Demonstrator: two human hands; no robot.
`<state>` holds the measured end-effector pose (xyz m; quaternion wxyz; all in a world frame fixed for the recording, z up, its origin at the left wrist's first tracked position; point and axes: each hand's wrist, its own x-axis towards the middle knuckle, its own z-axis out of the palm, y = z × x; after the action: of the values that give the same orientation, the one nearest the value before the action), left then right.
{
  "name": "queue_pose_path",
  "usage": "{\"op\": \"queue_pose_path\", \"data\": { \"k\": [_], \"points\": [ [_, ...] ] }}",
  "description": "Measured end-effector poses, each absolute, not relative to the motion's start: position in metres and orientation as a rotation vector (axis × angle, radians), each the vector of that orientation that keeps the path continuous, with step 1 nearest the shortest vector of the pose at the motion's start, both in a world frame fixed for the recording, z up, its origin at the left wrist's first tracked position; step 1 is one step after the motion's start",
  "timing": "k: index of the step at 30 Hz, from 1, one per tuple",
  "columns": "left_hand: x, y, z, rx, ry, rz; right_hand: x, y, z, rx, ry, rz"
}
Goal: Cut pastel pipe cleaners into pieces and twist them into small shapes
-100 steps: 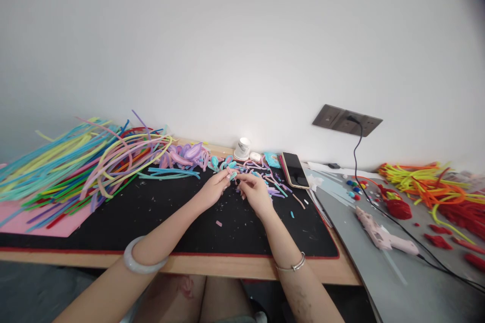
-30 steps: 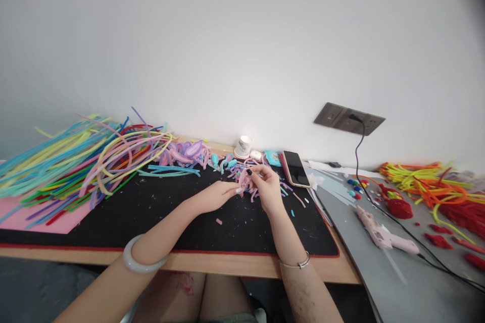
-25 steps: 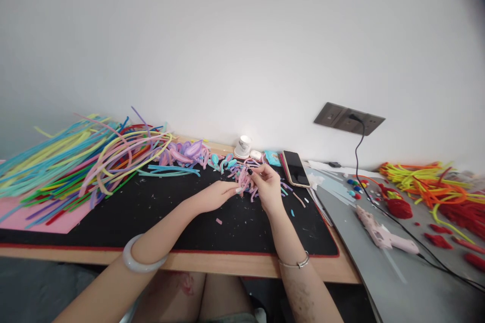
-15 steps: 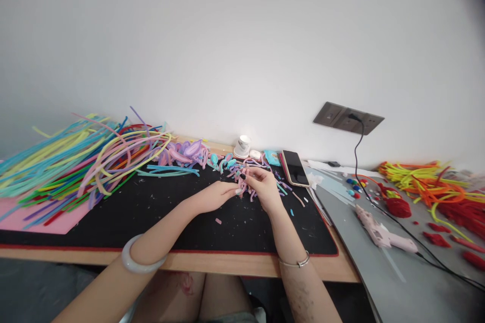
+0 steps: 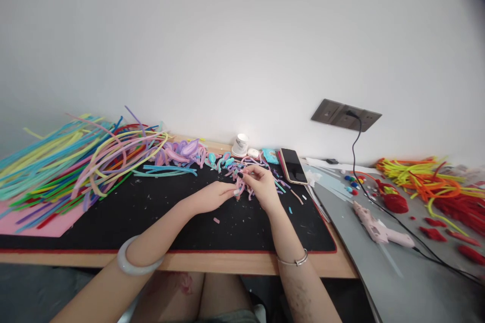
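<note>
Both my hands meet over the black mat (image 5: 159, 222). My left hand (image 5: 212, 197) pinches the lower left end of a pink looped pipe cleaner piece (image 5: 241, 186). From the right, my right hand (image 5: 259, 184) has thumb and fingertips closed on the upper part of that same piece. Its exact shape is partly hidden by my fingers. Behind and around it lie short pastel pipe cleaner pieces (image 5: 278, 179) in purple, pink and teal. Teal and pink looped pieces (image 5: 220, 160) sit just behind my left hand.
Long colourful pipe cleaners (image 5: 83, 161) are heaped at the left. A white paper cup (image 5: 240, 145) and a smartphone (image 5: 293, 165) stand along the back. At the right, a pink glue gun (image 5: 379, 227) with a black cord lies on a grey board (image 5: 386, 282) near red and yellow pipe cleaners (image 5: 420, 176).
Earlier my hands held a small teal and pink piece; now they hold a pink looped one. Over the last second my right fingers have shifted slightly left and down along it.
</note>
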<state>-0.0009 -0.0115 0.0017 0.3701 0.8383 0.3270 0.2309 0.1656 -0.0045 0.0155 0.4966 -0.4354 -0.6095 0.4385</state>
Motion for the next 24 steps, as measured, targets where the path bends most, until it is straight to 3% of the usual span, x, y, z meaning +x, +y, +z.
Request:
{"op": "queue_pose_path", "data": {
  "k": [13, 24],
  "points": [
    [-0.0001, -0.015, 0.0035, 2.193, 0.852, 0.58, 0.1658, -0.0043, 0.0157, -1.03, -1.581, 0.979],
    [-0.0004, -0.0131, 0.0007, 2.193, 1.0, 0.679, 0.1709, -0.0011, 0.018, -1.012, -1.28, 1.05]
  ]
}}
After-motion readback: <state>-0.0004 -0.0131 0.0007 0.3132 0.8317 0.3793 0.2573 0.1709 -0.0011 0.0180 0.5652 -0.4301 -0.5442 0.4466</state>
